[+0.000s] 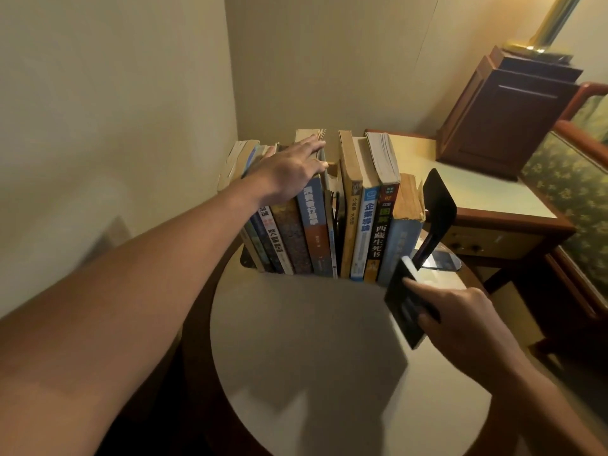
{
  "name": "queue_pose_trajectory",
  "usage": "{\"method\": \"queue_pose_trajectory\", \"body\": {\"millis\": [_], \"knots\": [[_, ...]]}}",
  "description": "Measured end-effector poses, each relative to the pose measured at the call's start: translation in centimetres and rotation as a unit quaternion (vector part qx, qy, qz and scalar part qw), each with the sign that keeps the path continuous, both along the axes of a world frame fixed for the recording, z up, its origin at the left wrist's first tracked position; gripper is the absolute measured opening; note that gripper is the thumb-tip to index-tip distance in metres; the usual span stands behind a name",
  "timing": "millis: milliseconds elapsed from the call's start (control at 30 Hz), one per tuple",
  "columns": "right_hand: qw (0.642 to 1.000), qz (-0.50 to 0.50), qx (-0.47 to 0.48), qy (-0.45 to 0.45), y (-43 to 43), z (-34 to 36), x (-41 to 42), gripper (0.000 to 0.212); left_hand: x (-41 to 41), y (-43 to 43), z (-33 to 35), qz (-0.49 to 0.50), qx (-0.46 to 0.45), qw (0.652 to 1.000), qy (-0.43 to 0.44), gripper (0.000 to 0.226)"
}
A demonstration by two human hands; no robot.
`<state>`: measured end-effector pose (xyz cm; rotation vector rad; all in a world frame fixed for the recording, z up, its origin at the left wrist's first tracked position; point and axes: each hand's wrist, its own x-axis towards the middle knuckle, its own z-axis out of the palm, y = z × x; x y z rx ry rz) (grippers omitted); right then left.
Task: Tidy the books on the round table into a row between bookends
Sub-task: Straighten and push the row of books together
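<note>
Watching the head cam feed here: the left hand [289, 172] is laid flat across the tops of the books [329, 225], fingers [311, 149] straight and released, not wrapped round anything, just pressing down on the leaning bunch at that end of the row. Right under those fingers the books tilt away toward the wall [115, 93], and just past the fingertips there's a gap in the row with a shorter thin book sitting low in it. Beyond the gap the rest of the books stand more or less upright, spines facing me, all on the far part of the round counter [296, 340]. The right hand [460, 314] has its fingers clenched around the flat foot of a black bookend [439, 200], thumb on top of the foot. The foot looks tilted rather than lying flat on the counter. Up from those fingers the upright plate of the bookend stands just beside the last worn book and leans a bit away from it. I honestly can't tell if plate and book are touching. There's a dark shape low down at the other end of the row, below the left fingers, too hidden to call. Out past the right fingers there's a side table [493, 192] with a wooden box [503, 120] on it, and a green patterned armchair [566, 179] next to that.
</note>
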<state>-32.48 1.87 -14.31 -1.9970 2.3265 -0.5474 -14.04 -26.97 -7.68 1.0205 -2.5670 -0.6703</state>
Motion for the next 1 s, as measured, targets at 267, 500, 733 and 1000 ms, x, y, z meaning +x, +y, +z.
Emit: {"method": "queue_pose_trajectory", "body": {"millis": [267,500,733,1000], "knots": [[0.955,0.102,-0.278,-0.01,-1.9,3.1,5.8,0.035,-0.2,0.2,0.5,0.008,0.005,1.0,-0.008,0.053],[0.934,0.113,-0.339,0.012,-5.7,2.2,6.9,0.039,-0.4,0.4,0.7,0.011,0.004,1.0,-0.015,0.052],[0.939,0.094,-0.317,0.093,-8.6,0.2,6.9,0.036,0.0,0.2,0.1,0.009,0.004,1.0,0.007,0.057],[0.95,0.058,-0.304,-0.032,-10.3,-1.6,6.2,0.037,-0.2,-0.1,-0.2,0.002,0.004,1.0,0.008,0.057]]}}
